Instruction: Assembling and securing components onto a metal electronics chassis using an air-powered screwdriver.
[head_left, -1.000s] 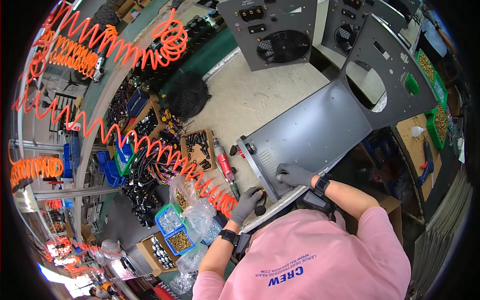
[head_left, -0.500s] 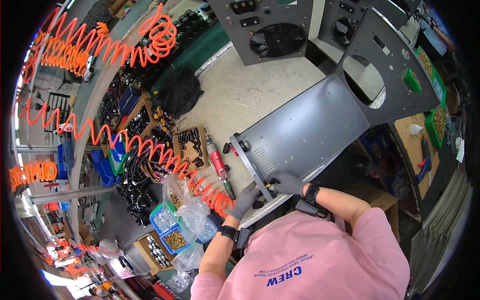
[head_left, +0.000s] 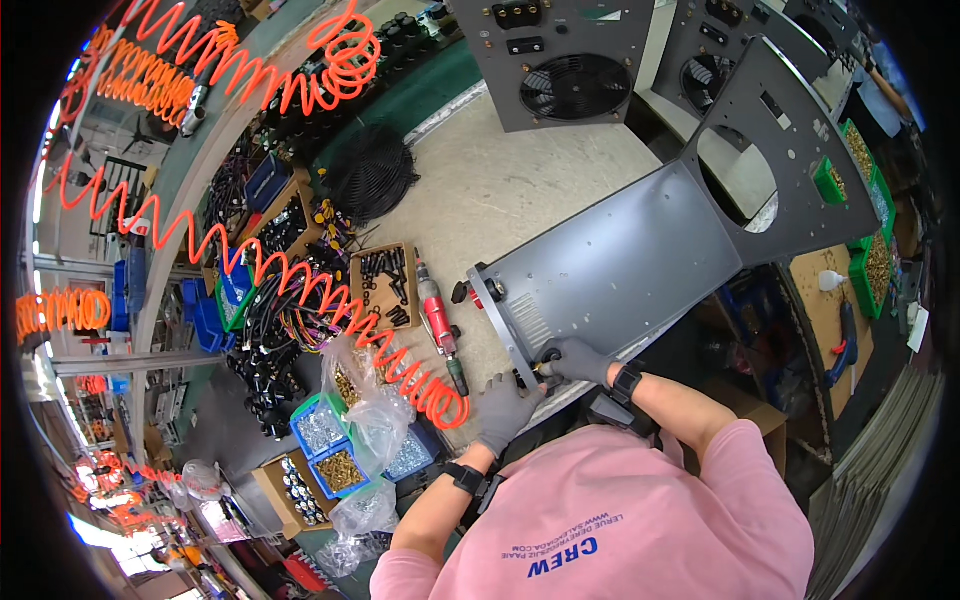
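A dark grey sheet-metal chassis (head_left: 625,265) lies on the bench, its narrow end panel (head_left: 506,325) standing up close to me. My left hand (head_left: 508,408), in a grey glove, is at the outer face of this panel near its lower end. Its fingers are bent around something small that they mostly hide. On the inner side, my gloved right hand (head_left: 582,362) pinches a small black and brass fitting (head_left: 546,367) against the panel. Higher on the same panel sit red and black terminal knobs (head_left: 475,292).
A red pneumatic screwdriver (head_left: 438,318) on an orange coiled hose (head_left: 330,300) lies left of the panel. Beside it are a carton of black bolts (head_left: 385,283), a fan grille (head_left: 372,178) and blue screw bins (head_left: 338,470). Panels with fans (head_left: 575,85) stand behind.
My left hand has turned and shifted slightly right along the panel, and a black piece seen beneath it before is now covered. The right hand keeps its pinch. The whole view has shifted a little.
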